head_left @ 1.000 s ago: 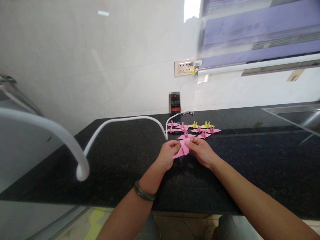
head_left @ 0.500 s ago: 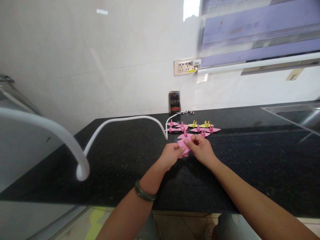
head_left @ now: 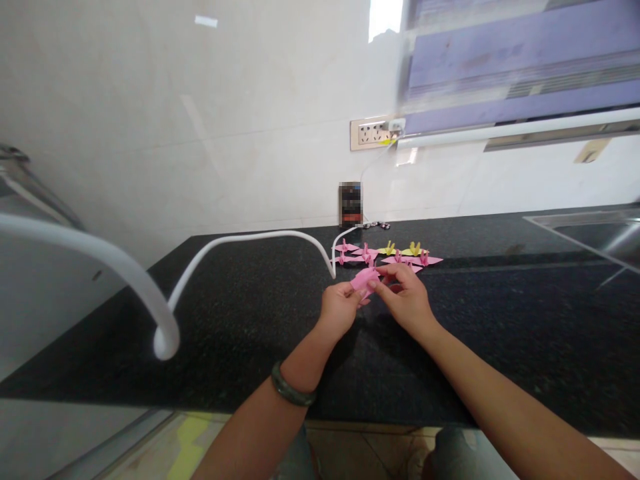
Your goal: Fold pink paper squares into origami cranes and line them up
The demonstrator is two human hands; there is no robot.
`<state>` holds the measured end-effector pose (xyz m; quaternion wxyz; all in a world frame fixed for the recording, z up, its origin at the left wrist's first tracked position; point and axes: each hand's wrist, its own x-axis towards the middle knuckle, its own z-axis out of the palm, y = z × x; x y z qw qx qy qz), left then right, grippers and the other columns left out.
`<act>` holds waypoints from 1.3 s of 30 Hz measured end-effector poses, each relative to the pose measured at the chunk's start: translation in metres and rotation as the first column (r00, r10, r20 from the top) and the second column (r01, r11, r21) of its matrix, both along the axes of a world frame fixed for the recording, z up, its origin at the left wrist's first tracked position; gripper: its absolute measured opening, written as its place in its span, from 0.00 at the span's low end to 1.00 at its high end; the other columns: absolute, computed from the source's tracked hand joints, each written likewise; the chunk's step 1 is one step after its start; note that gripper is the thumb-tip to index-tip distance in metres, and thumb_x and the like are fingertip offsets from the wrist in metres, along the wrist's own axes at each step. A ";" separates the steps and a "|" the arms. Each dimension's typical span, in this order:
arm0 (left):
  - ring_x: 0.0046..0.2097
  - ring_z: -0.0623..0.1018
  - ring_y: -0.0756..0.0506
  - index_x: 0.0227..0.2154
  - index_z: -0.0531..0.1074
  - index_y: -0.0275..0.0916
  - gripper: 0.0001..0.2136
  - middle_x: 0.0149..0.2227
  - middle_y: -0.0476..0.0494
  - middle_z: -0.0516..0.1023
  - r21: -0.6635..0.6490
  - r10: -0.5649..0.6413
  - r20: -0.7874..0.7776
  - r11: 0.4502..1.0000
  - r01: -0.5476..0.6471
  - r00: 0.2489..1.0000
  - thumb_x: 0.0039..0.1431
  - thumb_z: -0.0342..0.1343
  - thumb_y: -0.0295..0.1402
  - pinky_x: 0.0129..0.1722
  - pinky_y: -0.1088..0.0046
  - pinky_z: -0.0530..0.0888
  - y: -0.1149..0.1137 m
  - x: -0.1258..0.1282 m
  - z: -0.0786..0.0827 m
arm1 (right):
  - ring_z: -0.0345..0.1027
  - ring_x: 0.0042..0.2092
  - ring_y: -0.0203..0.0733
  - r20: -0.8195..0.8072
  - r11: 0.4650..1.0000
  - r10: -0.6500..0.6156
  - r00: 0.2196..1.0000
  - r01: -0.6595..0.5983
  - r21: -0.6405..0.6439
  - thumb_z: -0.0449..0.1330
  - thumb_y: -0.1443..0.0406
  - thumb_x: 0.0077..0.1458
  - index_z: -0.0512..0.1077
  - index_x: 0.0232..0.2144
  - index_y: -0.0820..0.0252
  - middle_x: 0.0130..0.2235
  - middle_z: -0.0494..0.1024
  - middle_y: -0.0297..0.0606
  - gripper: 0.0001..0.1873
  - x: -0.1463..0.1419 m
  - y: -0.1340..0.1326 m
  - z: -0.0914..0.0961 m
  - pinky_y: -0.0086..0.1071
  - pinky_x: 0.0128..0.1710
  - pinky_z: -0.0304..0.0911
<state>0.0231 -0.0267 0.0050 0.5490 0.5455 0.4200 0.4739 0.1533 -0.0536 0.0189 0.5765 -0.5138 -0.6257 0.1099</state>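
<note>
A small piece of pink folded paper [head_left: 365,281] is pinched between both my hands just above the black stone counter [head_left: 250,300]. My left hand [head_left: 339,308], with a dark bangle on its wrist, grips the paper's left side with closed fingers. My right hand [head_left: 406,298] pinches its right side. Right behind my hands, several finished paper cranes [head_left: 387,255], pink and yellow, lie on the counter.
A white hose [head_left: 235,243] curves across the counter from the left toward the cranes. A small dark device [head_left: 350,205] leans on the wall, its cable running up to a wall socket [head_left: 373,133]. A steel sink [head_left: 595,230] is at the far right.
The pink paper, held flat and pointing down-left a second ago, has been turned and folded smaller between my fingers. Both hands have shifted slightly up and toward the cranes.
</note>
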 end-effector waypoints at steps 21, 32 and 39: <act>0.32 0.71 0.48 0.32 0.73 0.35 0.12 0.28 0.46 0.74 0.147 0.046 -0.076 0.989 -0.034 0.996 0.42 0.56 0.34 0.34 0.73 0.67 0.007 -0.005 -0.010 | 0.64 0.37 0.41 0.136 0.997 0.000 0.991 -0.011 0.078 0.55 0.64 0.47 0.69 0.37 0.55 0.40 0.68 0.40 0.12 -0.002 -0.008 0.003 0.34 0.31 0.64; 0.31 0.71 0.48 0.33 0.73 0.35 0.12 0.29 0.46 0.75 0.162 0.040 -0.063 0.986 -0.029 0.997 0.43 0.55 0.33 0.34 0.73 0.67 0.006 -0.005 -0.008 | 0.63 0.34 0.40 0.150 0.997 0.004 0.989 -0.015 0.077 0.55 0.65 0.46 0.67 0.32 0.57 0.34 0.69 0.39 0.07 -0.002 -0.007 0.005 0.32 0.28 0.64; 0.33 0.73 0.48 0.32 0.73 0.35 0.12 0.32 0.45 0.75 0.106 0.009 0.042 0.994 -0.014 0.999 0.41 0.56 0.29 0.35 0.73 0.68 0.004 -0.002 -0.006 | 0.64 0.36 0.41 0.172 0.994 0.017 0.985 -0.034 0.099 0.54 0.66 0.47 0.68 0.32 0.56 0.35 0.70 0.39 0.07 -0.002 -0.008 0.005 0.33 0.29 0.64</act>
